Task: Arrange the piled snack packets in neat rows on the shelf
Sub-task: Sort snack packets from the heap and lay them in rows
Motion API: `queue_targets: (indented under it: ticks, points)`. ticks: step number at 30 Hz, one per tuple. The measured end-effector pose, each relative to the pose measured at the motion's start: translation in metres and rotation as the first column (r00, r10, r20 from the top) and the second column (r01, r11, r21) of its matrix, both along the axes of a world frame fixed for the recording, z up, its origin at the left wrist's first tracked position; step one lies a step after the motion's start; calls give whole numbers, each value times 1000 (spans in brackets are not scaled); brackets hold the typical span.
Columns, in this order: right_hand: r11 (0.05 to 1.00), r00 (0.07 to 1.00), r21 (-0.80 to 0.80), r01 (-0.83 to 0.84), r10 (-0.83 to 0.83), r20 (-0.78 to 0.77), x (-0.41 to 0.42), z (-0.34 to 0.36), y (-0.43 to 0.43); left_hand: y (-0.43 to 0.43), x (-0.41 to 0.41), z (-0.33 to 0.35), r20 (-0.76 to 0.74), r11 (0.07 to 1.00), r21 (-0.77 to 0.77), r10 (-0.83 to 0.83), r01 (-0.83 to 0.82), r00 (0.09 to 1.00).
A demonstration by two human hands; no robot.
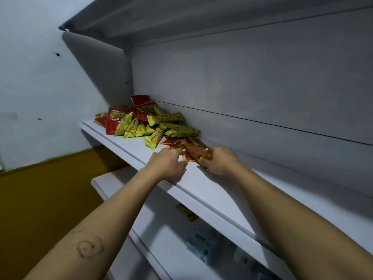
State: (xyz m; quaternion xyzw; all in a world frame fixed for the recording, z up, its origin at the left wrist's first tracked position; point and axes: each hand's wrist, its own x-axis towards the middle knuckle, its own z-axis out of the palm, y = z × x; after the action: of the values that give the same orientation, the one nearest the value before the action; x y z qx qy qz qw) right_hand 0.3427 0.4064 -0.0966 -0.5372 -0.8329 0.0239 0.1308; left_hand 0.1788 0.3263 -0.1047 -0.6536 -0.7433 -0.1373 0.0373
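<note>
A loose pile of green and red snack packets (149, 122) lies at the left end of the white shelf (212, 190), against its back panel. Just right of the pile sit a few orange packets (186, 146). My left hand (168, 164) has its fingers curled at the left edge of the orange packets and pinches them. My right hand (219, 160) grips the same orange packets from the right side. Parts of the orange packets are hidden behind my fingers.
The shelf runs bare to the right of my hands. An upper shelf (201, 19) hangs overhead. Below, a lower shelf (161, 239) holds a yellow packet (186, 213) and pale blue packs (201, 245). A white wall with a yellow lower band (40, 199) stands left.
</note>
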Motion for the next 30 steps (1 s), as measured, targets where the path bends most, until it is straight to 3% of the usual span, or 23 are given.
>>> queue_targets:
  ticks: [5, 7, 12, 16, 20, 24, 30]
  points:
    - [995, 995, -64, -72, 76, 59, -39, -5, 39, 72, -39, -3, -8, 988, 77, -131, 131, 991]
    - [998, 994, -63, -27, 33, 102, -35, -6, 50, 95, -43, -1, -22, 982, 70, -174, 175, 985]
    - [974, 968, 68, 214, -202, -152, 7, -3, 60, 144, -34, 14, -9, 976, 157, -149, 149, 989]
    - [936, 934, 162, 312, -272, -230, 16, -12, 61, 152, -23, 2, 52, 958, 224, -197, 181, 979]
    - [926, 942, 212, 314, -276, -190, -5, -16, 62, 144, -39, -13, -20, 930, 224, -294, 291, 956]
    - [915, 940, 217, 340, -325, -102, -17, -19, 62, 139, -40, -14, 51, 917, 197, -364, 348, 930]
    - [911, 921, 145, 385, -389, -7, -11, -18, 58, 135, -35, -17, -81, 885, 23, -461, 464, 884]
